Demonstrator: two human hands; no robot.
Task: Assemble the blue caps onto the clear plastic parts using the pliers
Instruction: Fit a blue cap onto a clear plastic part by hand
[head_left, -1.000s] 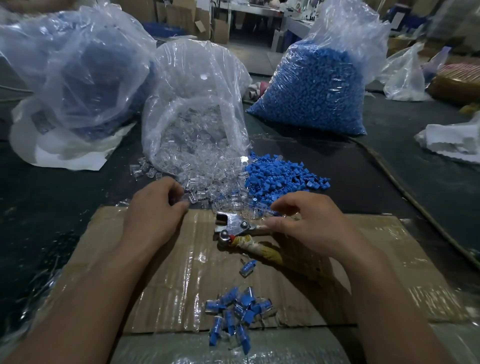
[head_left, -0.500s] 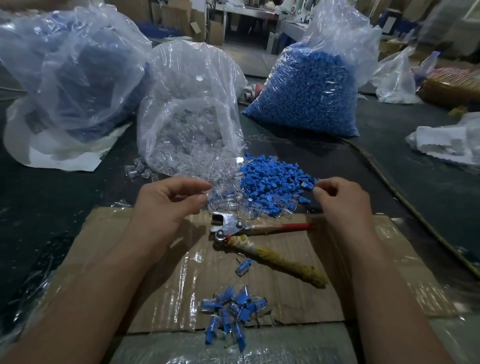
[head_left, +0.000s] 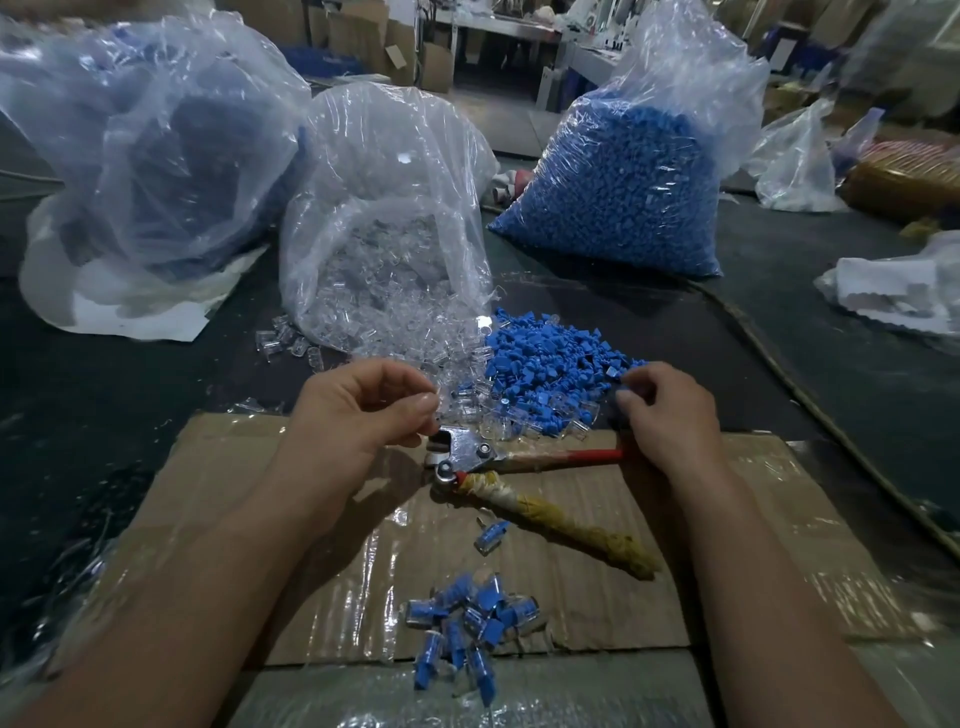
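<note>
The pliers (head_left: 483, 457) lie on the taped cardboard (head_left: 753, 545), with one red handle and one wrapped in yellow cloth. My left hand (head_left: 363, 415) hovers just left of the pliers' head, thumb and fingertips pinched on what looks like a clear plastic part. My right hand (head_left: 670, 410) is at the right edge of the loose blue caps (head_left: 545, 358), fingers curled on a blue cap. Loose clear parts (head_left: 467, 402) spill from an open bag (head_left: 384, 249). A pile of assembled pieces (head_left: 472, 629) lies near me, and a single one (head_left: 491, 538) below the pliers.
A full bag of blue caps (head_left: 623, 187) stands at the back right, and a large crumpled plastic bag (head_left: 150, 171) at the back left. A rope (head_left: 810, 410) runs along the dark table on the right. White plastic wrapping (head_left: 898, 296) lies at the far right.
My right hand left the pliers' handle and moved up and right to the blue caps. My left hand lifted from the clear parts and closed its fingertips together.
</note>
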